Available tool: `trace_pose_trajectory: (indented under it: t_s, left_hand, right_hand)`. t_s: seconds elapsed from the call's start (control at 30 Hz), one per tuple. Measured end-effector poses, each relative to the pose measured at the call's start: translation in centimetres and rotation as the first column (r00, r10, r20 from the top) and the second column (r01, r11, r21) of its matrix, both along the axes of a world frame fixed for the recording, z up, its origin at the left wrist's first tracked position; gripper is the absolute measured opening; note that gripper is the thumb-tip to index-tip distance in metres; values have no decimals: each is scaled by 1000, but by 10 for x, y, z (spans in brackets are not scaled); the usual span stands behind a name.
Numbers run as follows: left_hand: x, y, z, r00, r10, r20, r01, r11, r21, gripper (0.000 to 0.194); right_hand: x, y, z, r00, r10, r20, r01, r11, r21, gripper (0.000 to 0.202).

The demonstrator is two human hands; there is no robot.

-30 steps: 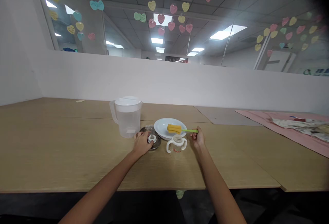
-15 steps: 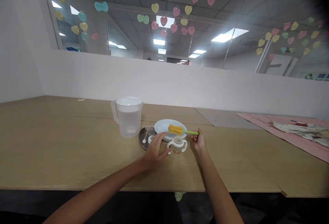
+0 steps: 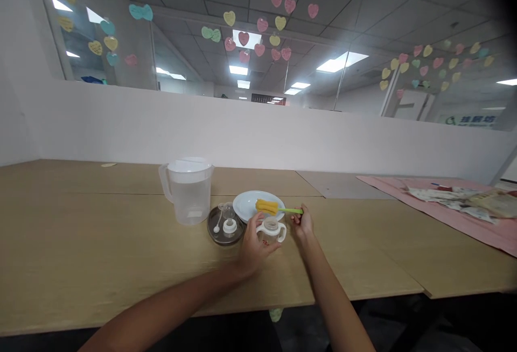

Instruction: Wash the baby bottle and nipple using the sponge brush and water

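Observation:
My left hand (image 3: pixel 256 247) is wrapped round a clear baby bottle (image 3: pixel 270 231) with two white handles and an uncapped mouth, upright on the table. In my right hand (image 3: pixel 302 224) is the green handle of a bottle brush with a yellow sponge head (image 3: pixel 267 207). The sponge head is above the white oval plate (image 3: pixel 241 201), just behind the bottle. Left of my left hand, a round metal tray (image 3: pixel 216 238) bears a white collar ring (image 3: pixel 230 226), a clear cap (image 3: pixel 228 211) and a small white straw-like piece (image 3: pixel 218 220).
A lidded translucent pitcher (image 3: pixel 191 196) of water stands at the left, behind the tray. At the far right, a pink cloth (image 3: pixel 496 232) carries papers and packets (image 3: pixel 456 204). A low white wall (image 3: pixel 258 139) with windows above borders the table's back.
My left hand has moved right and closed round the bottle, uncovering the collar ring on the tray. The brush stays in my right hand. The camera view has shifted slightly.

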State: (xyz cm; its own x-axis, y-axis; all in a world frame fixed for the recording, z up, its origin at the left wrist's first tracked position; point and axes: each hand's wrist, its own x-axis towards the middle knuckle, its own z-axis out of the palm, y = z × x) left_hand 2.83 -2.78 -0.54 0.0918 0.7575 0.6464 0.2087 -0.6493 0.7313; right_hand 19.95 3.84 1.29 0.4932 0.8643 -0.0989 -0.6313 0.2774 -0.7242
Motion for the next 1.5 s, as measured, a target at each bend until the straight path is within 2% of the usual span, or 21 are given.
trace_pose_trajectory:
  t_s: [0.1,0.33,0.53,0.63,0.73,0.8,0.87,0.93,1.07,1.17,1.3,1.37,1.5]
  left_hand:
    - [-1,-1,1,999,-32,5,32,997,-71,71]
    - [-3,-11,12,985,-162,-63,153,980,-129,64]
    - [-4,-14,14,925,-380,5,372,904,-211,66]
    - [-4,-15,14,923,-386,-15,375,906,-197,65]
    - [-7,-13,14,955,-293,-38,290,954,-73,64]
    - [-12,-9,15,984,-177,-29,179,982,56,64]
    - [-18,-2,17,999,-43,-1,42,984,173,64]
    - [-26,8,20,995,95,31,-100,952,290,61]
    - [-43,31,25,941,339,15,-303,821,485,51]
    - [-53,43,27,890,450,-68,-354,778,520,43]
    - [-62,51,28,837,517,-179,-375,780,501,40]
    - [-65,53,28,811,542,-220,-379,774,507,41]
    - [-70,56,28,751,596,-285,-363,733,575,41]
  right_hand:
    - [1,0,1,1000,7,-9,-7,1000,-13,29]
    - [2,-2,3,999,1,-45,-2,1000,-26,26]
    - [5,0,0,999,26,-22,-27,999,-23,28]
    - [5,1,-1,999,22,-32,-23,999,-24,26]
    - [6,0,0,995,34,-91,-35,999,-6,25]
    - [6,0,2,990,45,-136,-46,999,-3,26]
    - [6,-1,4,985,52,-162,-55,998,-11,26]
    - [6,-3,6,982,72,-173,-73,997,1,27]
    - [4,-5,11,964,164,-209,-148,985,92,27]
    - [1,-6,13,957,220,-190,-194,970,145,28]
    - [-5,-4,11,965,258,-42,-248,955,161,27]
    - [-7,-2,8,971,236,40,-239,960,142,29]
    - [-7,0,5,985,116,125,-131,984,122,32]
